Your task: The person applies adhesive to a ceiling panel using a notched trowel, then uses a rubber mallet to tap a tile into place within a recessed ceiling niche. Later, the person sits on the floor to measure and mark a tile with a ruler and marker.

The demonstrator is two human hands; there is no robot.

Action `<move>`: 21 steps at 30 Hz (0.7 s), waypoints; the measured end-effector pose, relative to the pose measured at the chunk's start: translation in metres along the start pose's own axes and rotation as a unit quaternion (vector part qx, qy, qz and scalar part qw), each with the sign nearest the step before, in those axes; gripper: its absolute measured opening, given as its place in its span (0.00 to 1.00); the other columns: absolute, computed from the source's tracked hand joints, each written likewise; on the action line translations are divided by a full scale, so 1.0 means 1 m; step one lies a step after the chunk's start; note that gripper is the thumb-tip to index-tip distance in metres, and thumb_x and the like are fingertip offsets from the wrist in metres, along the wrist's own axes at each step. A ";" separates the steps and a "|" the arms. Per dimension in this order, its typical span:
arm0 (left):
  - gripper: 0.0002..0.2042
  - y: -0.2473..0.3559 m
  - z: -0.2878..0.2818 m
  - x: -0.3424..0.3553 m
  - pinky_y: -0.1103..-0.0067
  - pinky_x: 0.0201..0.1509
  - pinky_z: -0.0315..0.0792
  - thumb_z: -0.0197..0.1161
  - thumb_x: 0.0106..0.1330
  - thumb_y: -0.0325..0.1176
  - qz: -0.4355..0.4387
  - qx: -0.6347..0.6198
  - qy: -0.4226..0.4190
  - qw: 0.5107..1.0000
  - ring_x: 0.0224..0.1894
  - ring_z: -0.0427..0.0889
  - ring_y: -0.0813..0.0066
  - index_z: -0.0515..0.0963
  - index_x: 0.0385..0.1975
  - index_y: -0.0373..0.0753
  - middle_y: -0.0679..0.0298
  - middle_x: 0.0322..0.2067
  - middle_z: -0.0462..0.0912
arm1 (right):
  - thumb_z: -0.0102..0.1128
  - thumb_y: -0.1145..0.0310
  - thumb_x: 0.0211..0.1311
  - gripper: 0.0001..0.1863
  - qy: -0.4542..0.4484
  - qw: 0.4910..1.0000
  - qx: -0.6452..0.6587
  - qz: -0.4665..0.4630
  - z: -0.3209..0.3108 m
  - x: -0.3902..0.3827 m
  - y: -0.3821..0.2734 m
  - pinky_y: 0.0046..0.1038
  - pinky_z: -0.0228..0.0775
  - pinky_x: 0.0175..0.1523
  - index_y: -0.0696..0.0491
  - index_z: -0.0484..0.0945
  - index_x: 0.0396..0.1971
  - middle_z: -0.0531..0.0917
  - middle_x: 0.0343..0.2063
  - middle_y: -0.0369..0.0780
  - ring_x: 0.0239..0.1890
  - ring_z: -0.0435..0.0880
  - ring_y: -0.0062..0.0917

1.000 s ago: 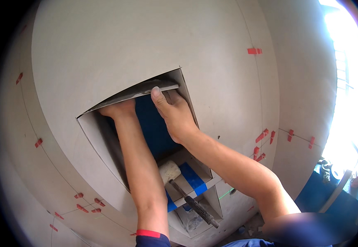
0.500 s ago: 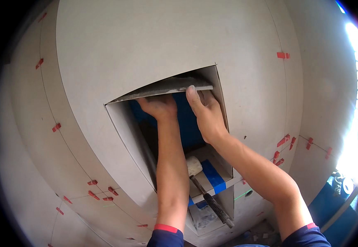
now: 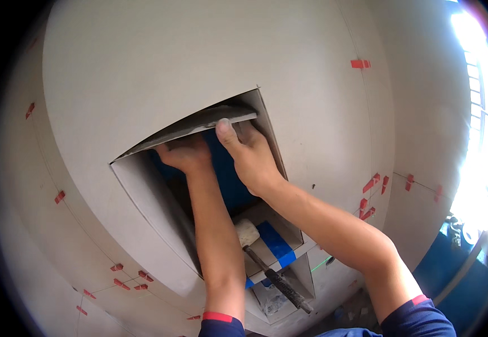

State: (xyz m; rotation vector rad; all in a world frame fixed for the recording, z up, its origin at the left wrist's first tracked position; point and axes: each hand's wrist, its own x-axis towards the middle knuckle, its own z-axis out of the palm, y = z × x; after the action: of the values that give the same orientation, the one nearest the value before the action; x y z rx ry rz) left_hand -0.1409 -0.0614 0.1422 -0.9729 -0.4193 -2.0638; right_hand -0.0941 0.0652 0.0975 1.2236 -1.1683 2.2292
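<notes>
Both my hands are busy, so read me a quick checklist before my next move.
1. Right hand on the slab: ok, thumb at its front edge.
2. Left hand under the slab: ok, though its fingertips are hidden.
3. Slab level with the top edge of the opening: not ok, a gap shows above its right part.
4. Slab's back edge supported: cannot tell, out of sight.
5. Mallet out of the way: not ok, its handle juts out beside your left forearm.
6. Blue tape lying across the shelf: ok.

Slab point(image 3: 193, 124) partly hides left fingers point(image 3: 164, 151); bottom edge crops 2 sleeves point(image 3: 418, 320).
</notes>
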 end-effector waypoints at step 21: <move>0.39 -0.009 0.021 -0.036 0.62 0.70 0.56 0.43 0.67 0.69 -0.052 0.023 -0.069 0.996 0.66 0.60 0.60 0.61 0.66 0.42 0.62 0.64 0.63 | 0.55 0.46 0.68 0.43 -0.011 0.987 0.156 0.048 0.001 0.003 -0.005 0.31 0.47 0.74 0.65 0.54 0.67 0.60 0.66 0.45 0.69 0.57 0.28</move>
State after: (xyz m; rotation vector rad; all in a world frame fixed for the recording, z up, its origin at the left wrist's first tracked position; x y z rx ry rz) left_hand -0.1237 -0.0249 0.1287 -1.0894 -0.5983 -2.0760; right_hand -0.0922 0.0670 0.1022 1.3354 -0.9279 2.5487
